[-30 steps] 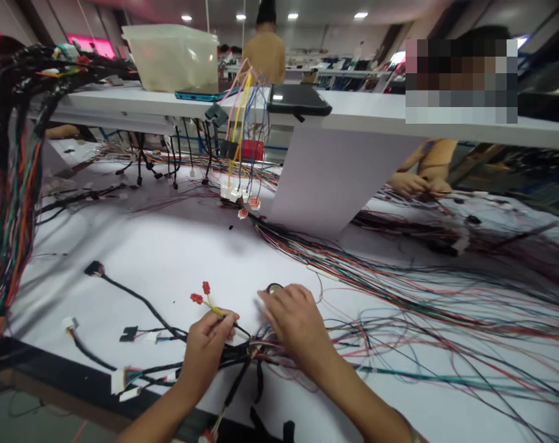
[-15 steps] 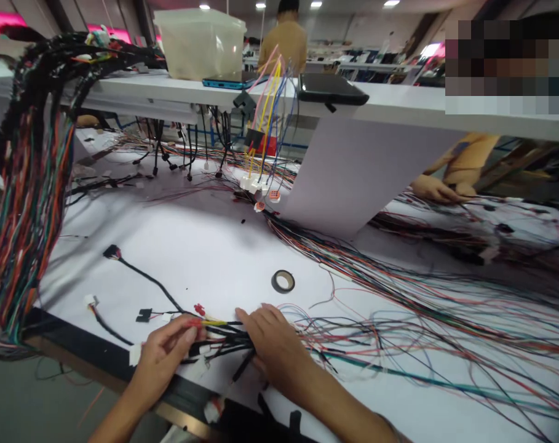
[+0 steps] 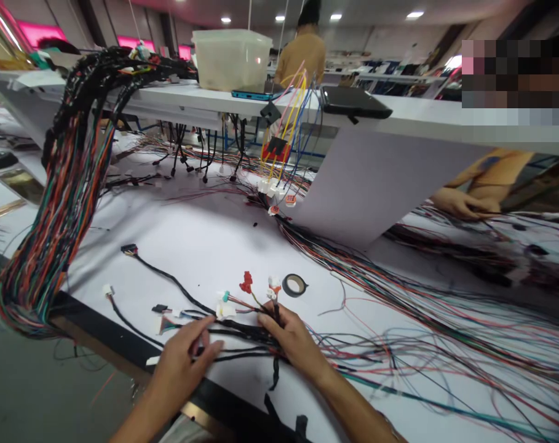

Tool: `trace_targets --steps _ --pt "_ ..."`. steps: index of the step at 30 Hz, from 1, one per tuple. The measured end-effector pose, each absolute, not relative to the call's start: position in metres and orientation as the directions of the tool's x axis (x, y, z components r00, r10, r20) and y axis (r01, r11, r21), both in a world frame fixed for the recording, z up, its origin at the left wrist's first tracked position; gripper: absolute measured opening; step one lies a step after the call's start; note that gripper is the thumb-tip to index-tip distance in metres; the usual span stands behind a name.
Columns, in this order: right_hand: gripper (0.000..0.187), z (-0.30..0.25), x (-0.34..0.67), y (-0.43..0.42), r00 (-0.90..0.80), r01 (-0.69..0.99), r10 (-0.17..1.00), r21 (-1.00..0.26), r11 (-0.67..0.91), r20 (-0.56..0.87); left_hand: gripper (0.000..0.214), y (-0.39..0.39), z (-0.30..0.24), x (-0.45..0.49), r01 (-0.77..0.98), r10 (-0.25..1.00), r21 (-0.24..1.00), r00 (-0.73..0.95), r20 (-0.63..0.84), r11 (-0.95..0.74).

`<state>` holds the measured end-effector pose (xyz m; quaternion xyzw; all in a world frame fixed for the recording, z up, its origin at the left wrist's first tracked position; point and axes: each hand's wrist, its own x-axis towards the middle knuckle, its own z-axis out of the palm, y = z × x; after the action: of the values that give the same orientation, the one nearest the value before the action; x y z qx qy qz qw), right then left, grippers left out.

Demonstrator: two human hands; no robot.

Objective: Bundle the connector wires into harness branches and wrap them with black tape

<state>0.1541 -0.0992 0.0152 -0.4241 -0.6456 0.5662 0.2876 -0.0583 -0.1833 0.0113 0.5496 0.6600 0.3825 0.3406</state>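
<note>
My right hand [image 3: 295,341] is closed around a wire harness [image 3: 249,333], where several black-wrapped branches come together. A red connector [image 3: 246,282] and a white connector with orange wires [image 3: 273,288] stick up by its fingers. My left hand [image 3: 184,354] hovers by the branches at the table's near edge, thumb and forefinger apart with no object seen between them. White connectors [image 3: 225,312] lie just past its fingertips. A long branch ends in a black connector [image 3: 130,249], and another in a white connector [image 3: 108,290]. A roll of black tape [image 3: 294,285] lies beyond my right hand.
Thick bundled wires [image 3: 76,203] hang off the shelf [image 3: 427,117] at left. On that shelf are a plastic bin [image 3: 230,61] and phone-like devices [image 3: 355,101]. Loose wires [image 3: 399,283] spread across the right. A co-worker's hands [image 3: 466,203] handle wires behind a hanging white sheet [image 3: 376,178].
My left hand has let go of the red and yellow wires and opened. My right hand has turned and gripped the harness; the red connector now stands beside it. The view has shifted left.
</note>
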Motion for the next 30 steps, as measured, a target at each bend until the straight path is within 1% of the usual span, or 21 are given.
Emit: trace_targets --steps 1,2,3,4,6,8,9,10,12,13,14,15,16,18,20,21,23,24,26,28,30 --pt "0.025 0.017 0.154 -0.099 -0.500 0.193 0.856 -0.980 -0.038 -0.132 0.026 -0.177 0.014 -0.050 0.422 0.986 0.896 -0.140 -0.088 0.139" --pt "0.024 0.020 0.154 -0.098 -0.537 0.176 0.828 -0.982 -0.074 -0.159 0.026 -0.170 0.019 -0.042 0.370 0.986 0.917 -0.128 -0.110 0.150" --pt "0.021 0.024 0.154 -0.097 -0.584 0.168 0.792 -0.981 -0.099 -0.180 0.025 -0.163 0.024 -0.036 0.327 0.989 0.936 -0.118 -0.092 0.127" --pt "0.018 0.029 0.153 -0.095 -0.632 0.167 0.753 -0.981 -0.102 -0.186 0.025 -0.156 0.030 -0.031 0.303 0.994 0.950 -0.100 -0.040 0.069" --pt "0.016 0.040 0.150 -0.090 -0.698 0.154 0.699 -0.986 -0.067 -0.157 0.022 -0.141 0.044 -0.024 0.319 0.993 0.943 -0.045 0.112 -0.092" --pt "0.013 0.047 0.143 -0.083 -0.693 0.118 0.707 -0.990 -0.081 -0.140 0.020 -0.127 0.056 -0.018 0.339 0.974 0.917 -0.005 0.227 -0.212" --pt "0.015 0.049 0.139 -0.080 -0.665 0.094 0.729 -0.987 -0.131 -0.160 0.018 -0.121 0.059 -0.013 0.314 0.969 0.921 -0.008 0.247 -0.232" --pt "0.021 0.050 0.135 -0.078 -0.626 0.069 0.753 -0.976 -0.206 -0.203 0.018 -0.116 0.060 -0.008 0.241 0.971 0.945 -0.035 0.236 -0.221" --pt "0.037 0.048 0.128 -0.075 -0.543 0.000 0.786 -0.935 -0.354 -0.297 0.025 -0.111 0.052 0.005 -0.048 0.989 0.991 -0.085 0.124 -0.129" --pt "0.042 0.046 0.125 -0.075 -0.511 -0.040 0.795 -0.914 -0.403 -0.328 0.034 -0.110 0.045 0.012 -0.223 0.996 0.973 -0.074 0.045 -0.060" --pt "0.045 0.044 0.124 -0.075 -0.491 -0.072 0.800 -0.899 -0.432 -0.345 0.043 -0.110 0.036 0.018 -0.373 0.999 0.928 -0.032 -0.023 0.009" --pt "0.047 0.044 0.124 -0.075 -0.485 -0.087 0.803 -0.894 -0.440 -0.348 0.052 -0.111 0.026 0.023 -0.469 0.998 0.881 0.028 -0.059 0.065" --pt "0.047 0.044 0.125 -0.075 -0.492 -0.076 0.803 -0.903 -0.423 -0.335 0.058 -0.113 0.018 0.026 -0.518 0.992 0.848 0.098 -0.075 0.115" --pt "0.044 0.050 0.129 -0.072 -0.529 0.004 0.802 -0.946 -0.324 -0.277 0.063 -0.118 0.006 0.027 -0.506 0.961 0.834 0.259 -0.095 0.218" --pt "0.039 0.060 0.131 -0.067 -0.616 0.111 0.762 -0.980 -0.167 -0.199 0.050 -0.121 0.003 0.023 -0.390 0.902 0.857 0.395 -0.174 0.336" --pt "0.036 0.066 0.130 -0.064 -0.667 0.158 0.728 -0.985 -0.073 -0.161 0.041 -0.121 0.004 0.021 -0.308 0.875 0.872 0.426 -0.231 0.380" --pt "0.035 0.076 0.124 -0.057 -0.752 0.229 0.654 -0.963 0.139 -0.085 0.024 -0.118 0.011 0.019 -0.169 0.858 0.897 0.404 -0.316 0.409" --pt "0.033 0.080 0.121 -0.052 -0.783 0.253 0.619 -0.939 0.232 -0.058 0.018 -0.116 0.016 0.019 -0.129 0.865 0.906 0.379 -0.331 0.403" --pt "0.031 0.087 0.116 -0.042 -0.809 0.291 0.586 -0.898 0.330 -0.047 0.012 -0.109 0.023 0.023 -0.133 0.872 0.915 0.380 -0.308 0.381" --pt "0.031 0.095 0.122 -0.034 -0.814 0.322 0.577 -0.877 0.355 -0.065 0.023 -0.104 0.026 0.029 -0.183 0.849 0.904 0.453 -0.271 0.386" --pt "0.027 0.101 0.143 -0.030 -0.820 0.340 0.571 -0.842 0.418 -0.048 0.032 -0.101 0.026 0.033 -0.254 0.845 0.876 0.467 -0.261 0.411"
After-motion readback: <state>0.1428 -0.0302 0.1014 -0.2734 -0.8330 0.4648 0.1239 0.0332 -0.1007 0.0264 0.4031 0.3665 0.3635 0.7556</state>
